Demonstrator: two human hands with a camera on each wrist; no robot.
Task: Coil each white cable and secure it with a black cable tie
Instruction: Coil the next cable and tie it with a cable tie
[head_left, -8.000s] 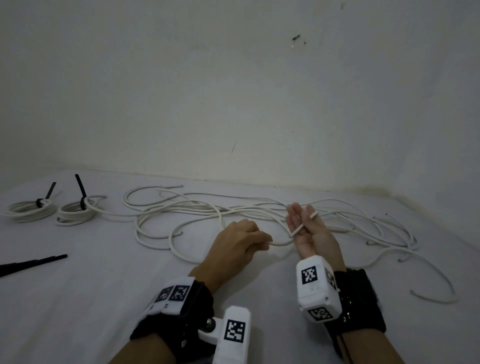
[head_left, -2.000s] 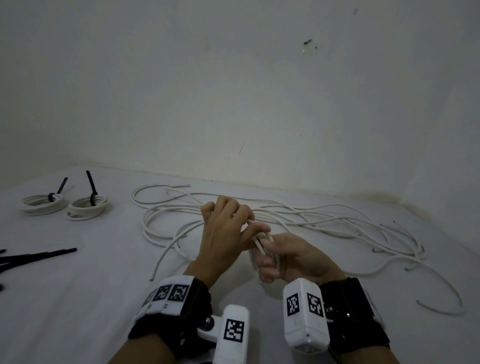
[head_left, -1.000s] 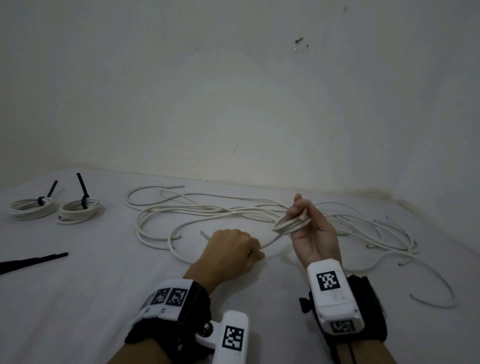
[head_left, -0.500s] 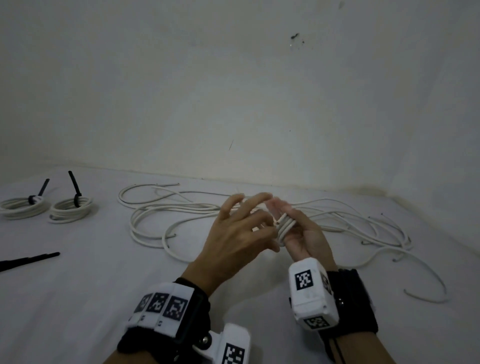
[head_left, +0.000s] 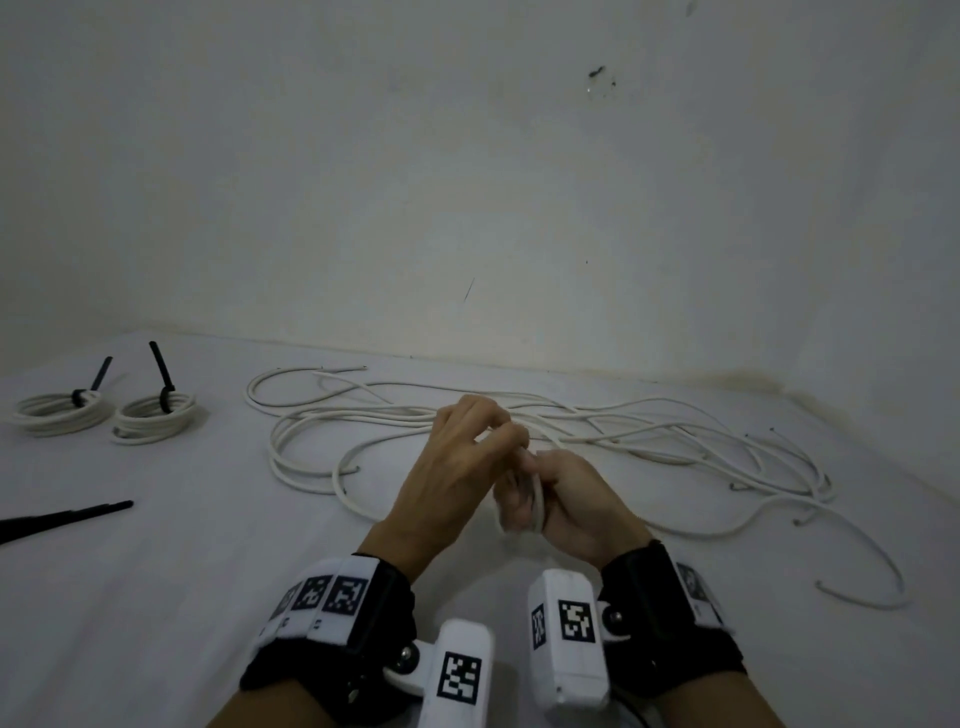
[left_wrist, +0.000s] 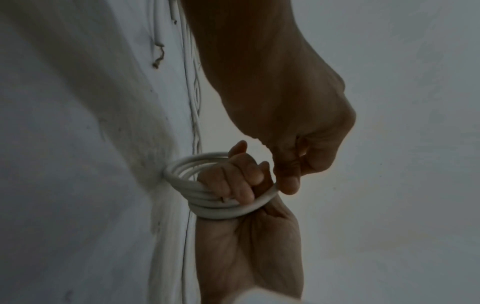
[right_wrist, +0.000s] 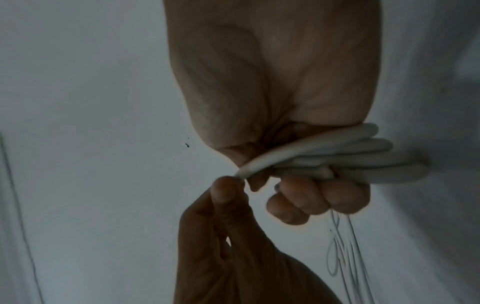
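Note:
My right hand grips a small coil of white cable, its turns wrapped round the curled fingers. The coil shows several turns, also seen in the right wrist view. My left hand sits just above and left of it, and its fingertips pinch the cable's free end against the coil. A tangle of loose white cables lies on the white surface behind both hands. Black cable ties lie at the far left.
Two coiled white cables, each bound with a black tie, sit at the back left. A loose cable end curls at the right. The wall rises just behind the cables.
My left hand's fingers, spread half a second ago, have closed to pinch the cable end. Both hands have dropped and come nearer. The coil has gained turns over the last seconds.

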